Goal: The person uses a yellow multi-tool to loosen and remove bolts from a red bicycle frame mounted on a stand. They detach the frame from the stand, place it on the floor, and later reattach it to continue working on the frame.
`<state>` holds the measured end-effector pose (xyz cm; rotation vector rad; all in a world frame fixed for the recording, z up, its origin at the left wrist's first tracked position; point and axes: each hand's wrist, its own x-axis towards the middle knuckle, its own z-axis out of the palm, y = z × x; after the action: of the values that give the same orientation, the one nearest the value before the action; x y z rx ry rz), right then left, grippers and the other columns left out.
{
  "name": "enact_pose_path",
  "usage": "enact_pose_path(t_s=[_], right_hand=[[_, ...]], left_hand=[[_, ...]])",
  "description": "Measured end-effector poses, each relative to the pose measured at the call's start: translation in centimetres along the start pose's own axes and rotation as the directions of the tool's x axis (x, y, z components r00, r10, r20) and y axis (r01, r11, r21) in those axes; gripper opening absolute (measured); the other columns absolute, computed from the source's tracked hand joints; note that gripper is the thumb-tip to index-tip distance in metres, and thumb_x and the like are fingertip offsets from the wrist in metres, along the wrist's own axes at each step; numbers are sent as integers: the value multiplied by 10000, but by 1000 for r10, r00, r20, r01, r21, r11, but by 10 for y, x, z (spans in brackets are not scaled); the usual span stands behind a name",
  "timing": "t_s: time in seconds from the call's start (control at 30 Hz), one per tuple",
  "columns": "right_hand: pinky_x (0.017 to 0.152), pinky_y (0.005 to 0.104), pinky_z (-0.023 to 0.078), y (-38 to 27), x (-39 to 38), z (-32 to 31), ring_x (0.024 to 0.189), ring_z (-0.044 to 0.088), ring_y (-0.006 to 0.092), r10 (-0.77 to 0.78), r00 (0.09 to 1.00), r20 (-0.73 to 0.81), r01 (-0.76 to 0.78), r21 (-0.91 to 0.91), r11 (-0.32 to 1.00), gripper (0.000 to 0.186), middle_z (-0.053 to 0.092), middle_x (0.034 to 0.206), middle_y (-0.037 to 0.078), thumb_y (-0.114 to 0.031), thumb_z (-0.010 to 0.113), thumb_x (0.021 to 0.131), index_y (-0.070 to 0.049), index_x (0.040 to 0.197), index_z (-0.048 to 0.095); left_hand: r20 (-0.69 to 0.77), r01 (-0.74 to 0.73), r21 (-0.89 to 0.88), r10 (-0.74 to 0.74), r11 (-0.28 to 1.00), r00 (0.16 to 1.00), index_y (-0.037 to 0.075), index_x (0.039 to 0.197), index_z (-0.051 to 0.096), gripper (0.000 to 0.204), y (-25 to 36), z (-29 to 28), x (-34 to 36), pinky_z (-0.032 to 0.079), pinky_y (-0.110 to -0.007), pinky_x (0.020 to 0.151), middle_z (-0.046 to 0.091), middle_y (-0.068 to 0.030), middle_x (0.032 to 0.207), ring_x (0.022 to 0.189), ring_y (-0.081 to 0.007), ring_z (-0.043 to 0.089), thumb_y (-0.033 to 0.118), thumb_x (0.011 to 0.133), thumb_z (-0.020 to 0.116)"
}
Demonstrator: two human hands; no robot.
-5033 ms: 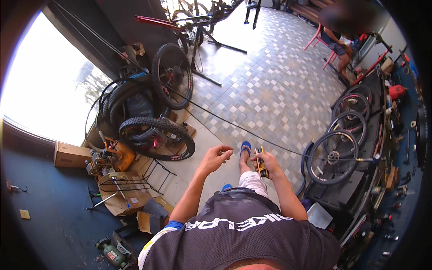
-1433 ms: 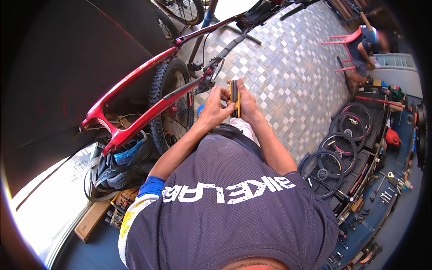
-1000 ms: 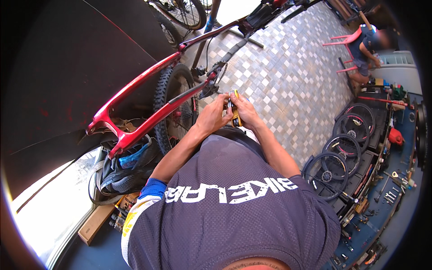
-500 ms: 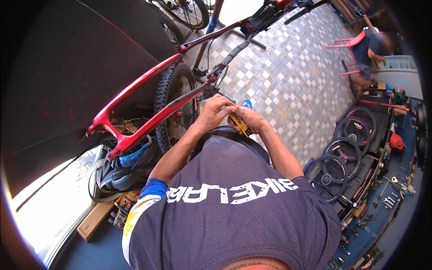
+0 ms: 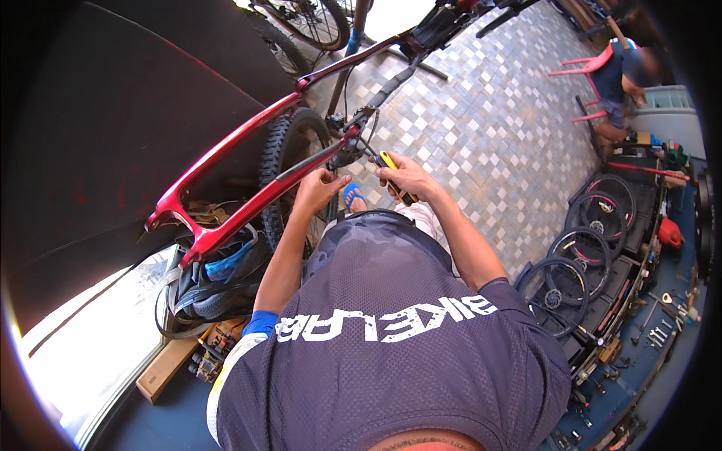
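Observation:
A red bicycle frame crosses in front of me from the left to the far top, with its dark pivot and crank area nearest my hands. My right hand is closed round a yellow-and-black folding hex key set. One thin dark key reaches from the tool toward the pivot area; whether its tip is seated cannot be seen. Just below the frame tube, my left hand has thumb and fingers drawn together. Anything between those fingertips is too small to make out.
A knobbly tyre stands behind the frame. Bags and tubing hang at the left, above a cardboard box. Several wheels lie at the right by a blue bench with wrenches. A person sits on a red chair beyond.
My hands have moved apart. The right one has turned the hex key set toward the frame's pivot, and the left has dropped away to the left, below the tube.

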<state>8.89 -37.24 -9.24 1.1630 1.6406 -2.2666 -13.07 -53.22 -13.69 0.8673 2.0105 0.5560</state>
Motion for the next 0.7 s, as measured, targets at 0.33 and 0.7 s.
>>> enact_pose_path(t_s=[0.33, 0.7], right_hand=[[506, 278, 463, 8, 8, -7, 568, 560, 109, -25, 986, 167, -17, 243, 970, 474, 578, 797, 14, -169, 651, 1003, -106, 1460, 545], [477, 264, 452, 6, 15, -9, 513, 543, 93, -79, 983, 165, 44, 204, 978, 442, 573, 765, 4, -165, 661, 982, -64, 1404, 570]], left_hand=[[-196, -537, -307, 500, 786, 844, 26, 1541, 462, 875, 14, -11, 26, 427, -432, 1154, 518, -190, 1538, 1409, -298, 517, 379, 852, 870], [-350, -606, -494, 496, 623, 795, 56, 1505, 551, 548, 33, 13, 47, 530, -323, 984, 715, -151, 1258, 1118, -174, 677, 180, 999, 722]])
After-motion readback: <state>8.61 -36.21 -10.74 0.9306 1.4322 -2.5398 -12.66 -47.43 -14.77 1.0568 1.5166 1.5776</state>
